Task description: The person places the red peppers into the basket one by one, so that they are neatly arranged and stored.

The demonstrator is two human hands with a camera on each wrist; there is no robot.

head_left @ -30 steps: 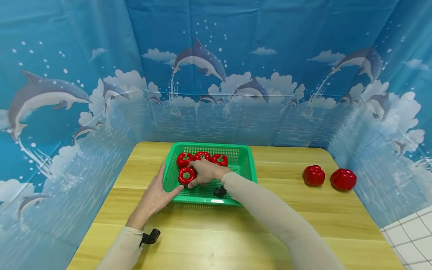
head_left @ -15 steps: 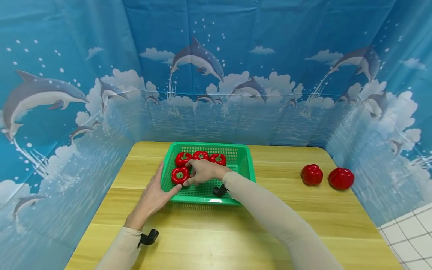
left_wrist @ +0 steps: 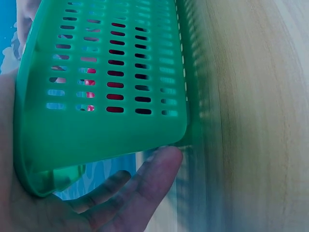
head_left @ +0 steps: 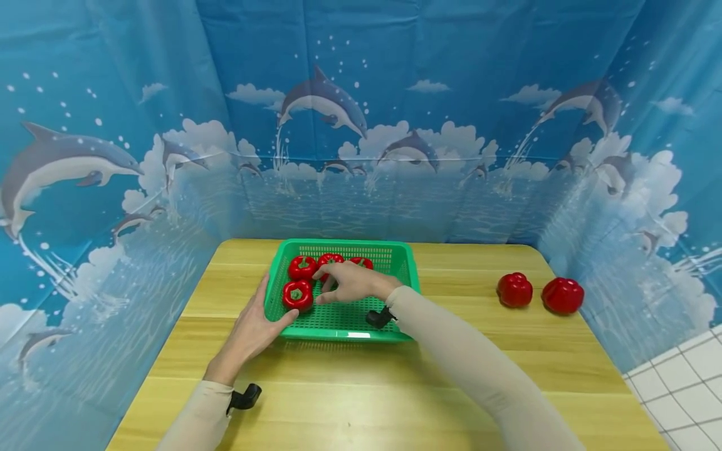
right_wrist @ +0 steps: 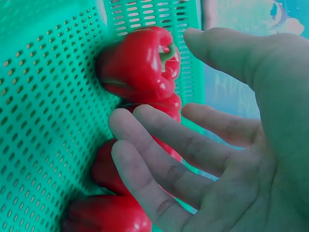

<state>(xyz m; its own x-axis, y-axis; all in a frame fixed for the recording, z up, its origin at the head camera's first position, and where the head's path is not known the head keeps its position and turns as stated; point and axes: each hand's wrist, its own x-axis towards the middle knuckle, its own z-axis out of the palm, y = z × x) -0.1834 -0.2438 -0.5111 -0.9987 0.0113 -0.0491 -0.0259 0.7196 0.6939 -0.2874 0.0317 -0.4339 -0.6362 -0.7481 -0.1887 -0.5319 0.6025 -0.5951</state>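
Note:
Several red bell peppers lie in a green plastic basket [head_left: 338,335]: a row of three at the back, partly covered by my right hand [head_left: 354,282], and one pepper [head_left: 297,295] at the left. My right hand reaches into the basket just right of that pepper, fingers spread and nothing in them. In the right wrist view a gap shows between the thumb and the same pepper [right_wrist: 137,65], whose green stem faces out. My left hand [head_left: 254,329] rests around the front left corner, thumb over the rim, straight fingers along the outer side wall [left_wrist: 104,135].
Two more red peppers, one [head_left: 514,290] left of the other [head_left: 563,295], lie on the wooden table [head_left: 451,269] to the right of the basket. A blue dolphin-print curtain [head_left: 361,207] hangs along the back and both sides. White tiles [head_left: 677,394] show at the lower right.
My right hand has let go of the left pepper and drawn back to the right with its fingers parted. That pepper sits farther left in the basket. My left hand keeps its place.

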